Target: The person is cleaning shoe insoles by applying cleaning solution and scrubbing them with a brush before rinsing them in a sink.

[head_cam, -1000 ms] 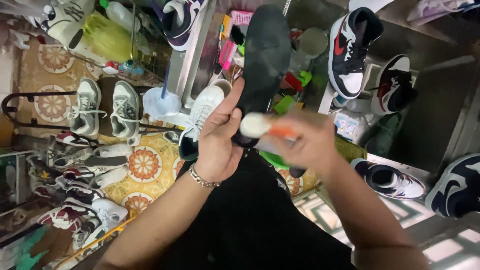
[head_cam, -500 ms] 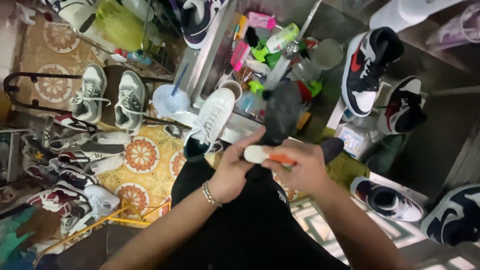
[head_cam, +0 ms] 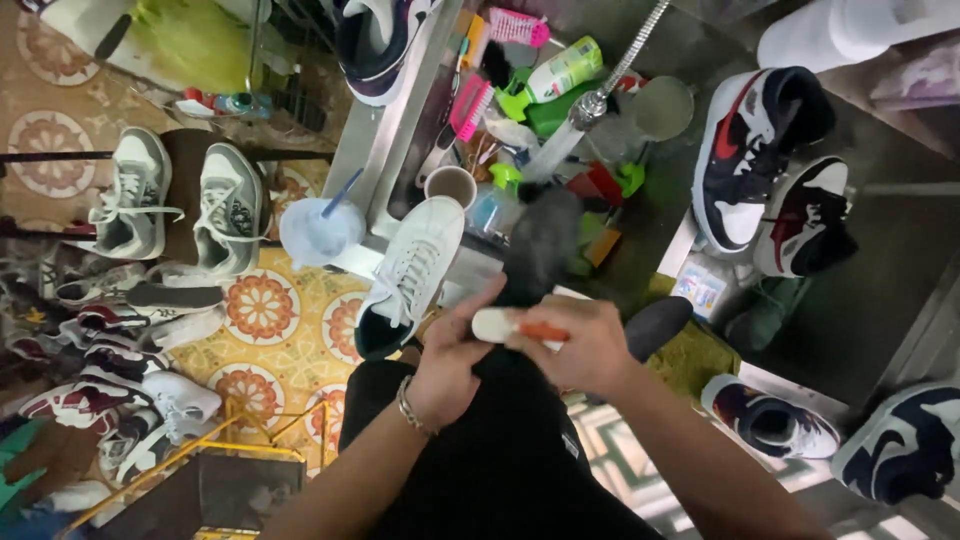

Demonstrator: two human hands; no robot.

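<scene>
My left hand (head_cam: 450,355), with a bracelet at the wrist, grips the lower end of a dark grey insole (head_cam: 540,240). The insole points up and away from me and is blurred. My right hand (head_cam: 590,345) holds a small brush with a white and orange handle (head_cam: 515,325) against the insole's near end. Both hands meet over my lap in black clothing. A dark rounded piece (head_cam: 655,325) pokes out just past my right hand; I cannot tell what it is.
A white sneaker (head_cam: 415,270) lies on the sink's edge beside a lidded cup with a straw (head_cam: 318,230). The sink (head_cam: 400,130) holds brushes, bottles and a tap hose (head_cam: 600,95). Black-red-white sneakers (head_cam: 750,160) stand at right, grey sneakers (head_cam: 180,200) at left, navy ones (head_cam: 905,455) below right.
The insole was held high in front of me and has come down toward my lap with both hands. The brush stays against it in my right hand.
</scene>
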